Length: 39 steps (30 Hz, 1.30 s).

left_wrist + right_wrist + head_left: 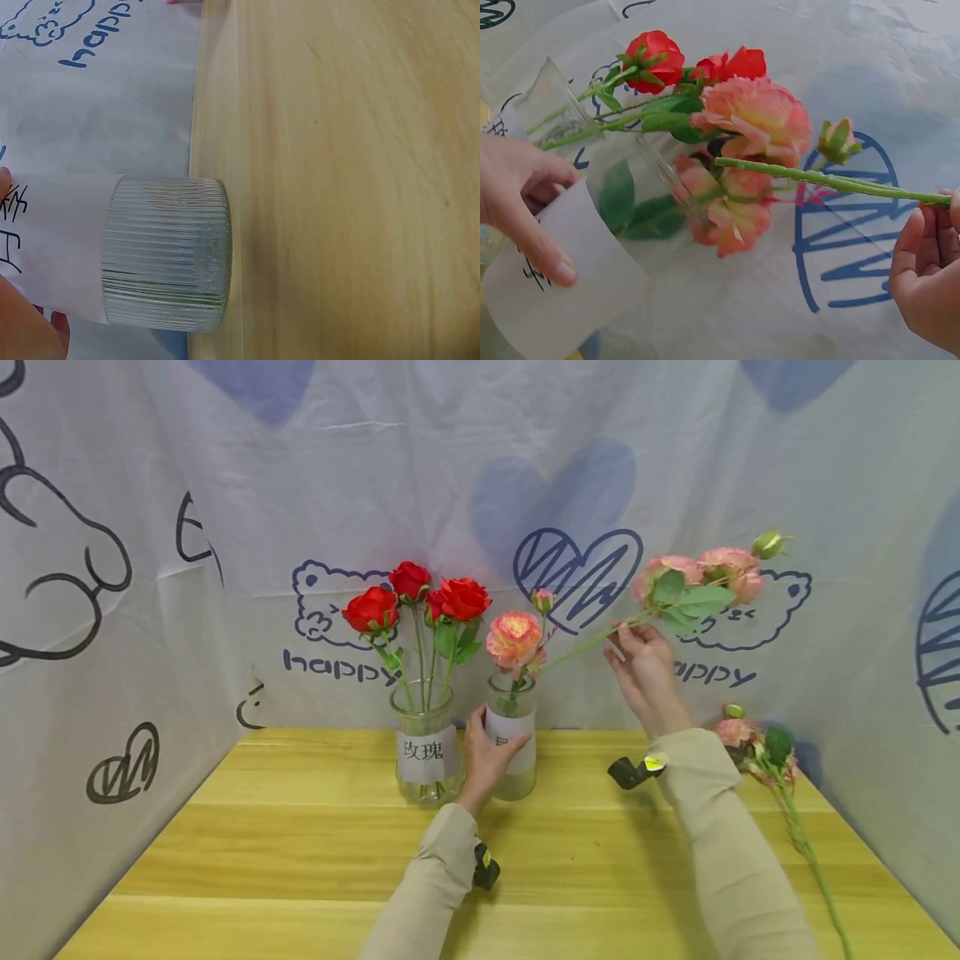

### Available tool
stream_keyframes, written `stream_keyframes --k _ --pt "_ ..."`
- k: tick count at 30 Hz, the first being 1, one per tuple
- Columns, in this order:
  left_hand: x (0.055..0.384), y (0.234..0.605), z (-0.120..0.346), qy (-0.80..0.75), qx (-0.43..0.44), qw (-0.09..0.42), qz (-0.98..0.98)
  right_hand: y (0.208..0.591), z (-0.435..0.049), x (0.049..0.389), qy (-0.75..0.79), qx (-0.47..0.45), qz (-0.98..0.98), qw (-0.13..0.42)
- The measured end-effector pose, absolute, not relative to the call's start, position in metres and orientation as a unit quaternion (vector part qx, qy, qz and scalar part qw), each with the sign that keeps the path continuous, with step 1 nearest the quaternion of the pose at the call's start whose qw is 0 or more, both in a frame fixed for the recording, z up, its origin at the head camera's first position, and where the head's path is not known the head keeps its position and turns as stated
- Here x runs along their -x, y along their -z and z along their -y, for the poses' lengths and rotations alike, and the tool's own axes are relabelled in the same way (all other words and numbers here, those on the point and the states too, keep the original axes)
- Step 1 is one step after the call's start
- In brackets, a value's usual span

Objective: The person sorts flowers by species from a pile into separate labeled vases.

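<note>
My left hand [489,758] grips a ribbed glass vase [516,785] around its white paper label [562,277]. A coral-pink flower [514,639] with a small bud stands in this vase, its leaves showing through the glass. With thumb and fingers my right hand [651,670] pinches the green stem of a pink flower spray [726,564], to the right of the vase and above the table. The spray tilts, blooms up to the right. Its bare stem end [731,163] points left, overlapping the coral flower in the right wrist view.
Left of the gripped vase stands another labelled glass vase [423,785] with several red roses [461,599]. Another pink flower spray [787,806] lies on the wooden table [300,860] at the right. A printed cloth [420,460] hangs behind and along the sides.
</note>
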<state>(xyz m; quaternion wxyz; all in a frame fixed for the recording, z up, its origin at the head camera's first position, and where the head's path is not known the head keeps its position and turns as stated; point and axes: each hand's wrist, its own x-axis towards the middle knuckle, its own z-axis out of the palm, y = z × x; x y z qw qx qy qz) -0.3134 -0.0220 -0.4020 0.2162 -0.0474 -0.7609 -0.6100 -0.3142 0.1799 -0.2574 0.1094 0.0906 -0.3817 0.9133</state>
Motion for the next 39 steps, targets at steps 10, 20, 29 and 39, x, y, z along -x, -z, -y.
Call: stream_keyframes --k 10,20,29,39 --pt "0.312 0.402 0.023 0.609 0.049 0.216 0.762 0.265 -0.156 0.323 -0.905 -0.066 0.408 0.099" --pt "0.311 0.402 0.022 0.61 0.054 0.216 0.76 0.279 -0.134 0.323 -0.868 -0.02 0.482 0.122" --pt "0.312 0.402 0.022 0.608 0.051 0.221 0.76 0.28 -0.122 0.32 -0.838 -0.04 0.525 0.144" --pt "0.309 0.401 0.023 0.61 0.054 0.225 0.757 0.282 -0.115 0.322 -0.806 -0.062 0.568 0.155"
